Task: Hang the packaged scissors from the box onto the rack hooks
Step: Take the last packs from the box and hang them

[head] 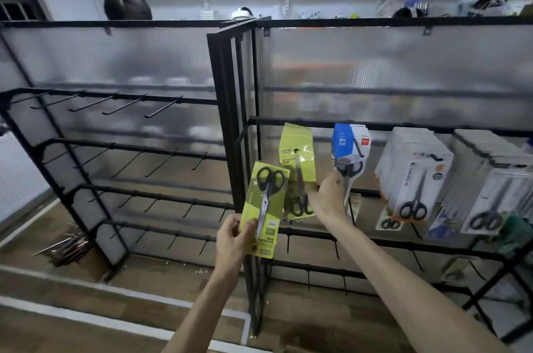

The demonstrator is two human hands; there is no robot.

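Observation:
My left hand [233,237] grips a green pack of black-handled scissors [266,202], held upside down in front of the rack post. My right hand [327,198] reaches to the hanging stack of green scissor packs [297,159] on a hook of the right rack [317,123] and holds its lower edge between thumb and fingers. To the right of that stack hang blue-and-white scissor packs [347,145] and grey-white scissor packs [415,176]. The box is not in view.
The left rack [121,147] carries several rows of bare black hooks. A further grey stack [496,188] hangs at far right. A bundle of loose hooks [67,247] lies on the wooden floor. Translucent panels back both racks, with shelves of goods above.

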